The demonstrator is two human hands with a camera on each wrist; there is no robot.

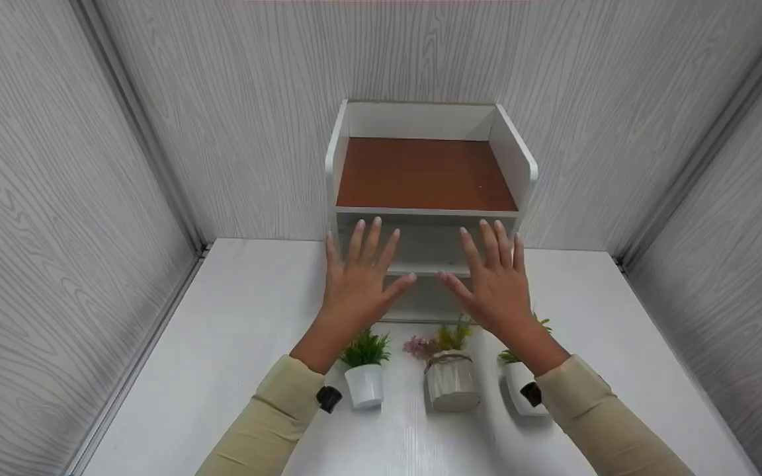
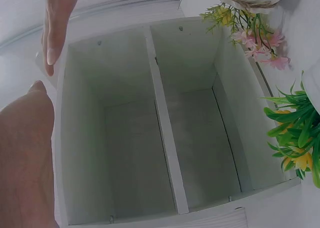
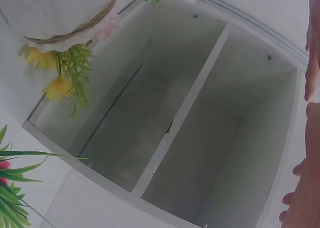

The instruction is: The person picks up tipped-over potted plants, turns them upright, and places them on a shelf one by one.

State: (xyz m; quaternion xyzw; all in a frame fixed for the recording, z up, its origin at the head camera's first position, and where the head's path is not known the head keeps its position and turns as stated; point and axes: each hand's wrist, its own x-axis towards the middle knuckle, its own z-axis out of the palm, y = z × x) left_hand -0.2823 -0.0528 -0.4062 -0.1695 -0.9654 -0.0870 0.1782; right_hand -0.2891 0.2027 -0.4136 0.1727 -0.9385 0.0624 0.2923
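Clerk: Condition of the grip?

Inspector: Left hand [image 1: 358, 284] and right hand [image 1: 500, 294] are both raised, fingers straight and spread, thumbs pointing inward. Neither holds anything. Contact between fingertips and furniture cannot be confirmed.

Clerk: Nearest items?

Inspector: Three plants on the table [image 1: 249, 297]. A white-potted plant [image 1: 365, 383] sits beside the left wrist, lower in view. A twine-tied pot [image 1: 452, 383] with pink and yellow flowers lies between the forearms. A third plant [image 1: 518, 378] is partly hidden by the right wrist. Whether each is upright cannot be determined.

Clerk: Beyond the fingers?

Inspector: A white shelf [image 1: 426, 119], its two compartments parted by a board [image 2: 164, 118] and its brown top [image 1: 421, 172] past the fingertips. Behind that, a wood-grained wall [image 1: 421, 46].

Clerk: Progress?

Inspector: In my judgement, at a start or a pause; which, I cannot tell. No completed step is evident. All three plants are outside the shelf and ungripped, so any handling of them appears outstanding.
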